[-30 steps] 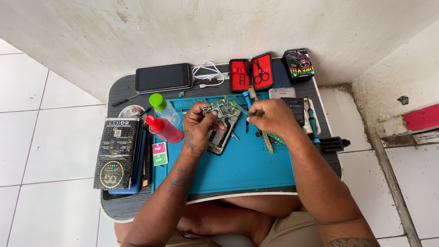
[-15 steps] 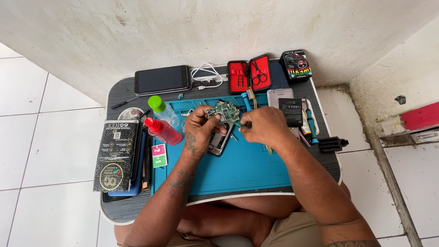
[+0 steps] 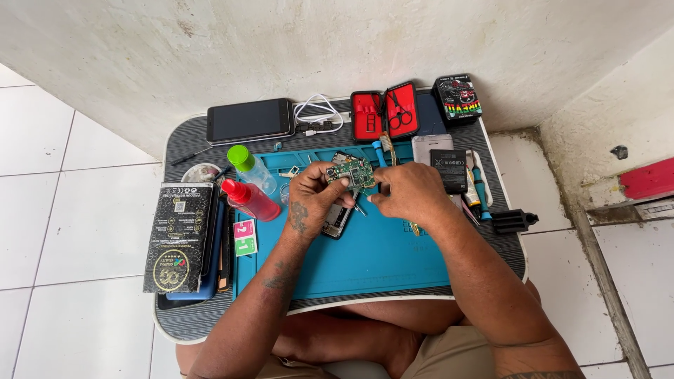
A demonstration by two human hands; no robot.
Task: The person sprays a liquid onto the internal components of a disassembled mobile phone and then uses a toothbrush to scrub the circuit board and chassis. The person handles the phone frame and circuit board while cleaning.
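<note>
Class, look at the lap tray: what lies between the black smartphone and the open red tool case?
In the head view, a coiled white cable lies between the black smartphone and the open red tool case.

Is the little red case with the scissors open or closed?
Open. The red case lies spread flat on the lap desk, both halves showing, with small scissors visible inside.
</note>
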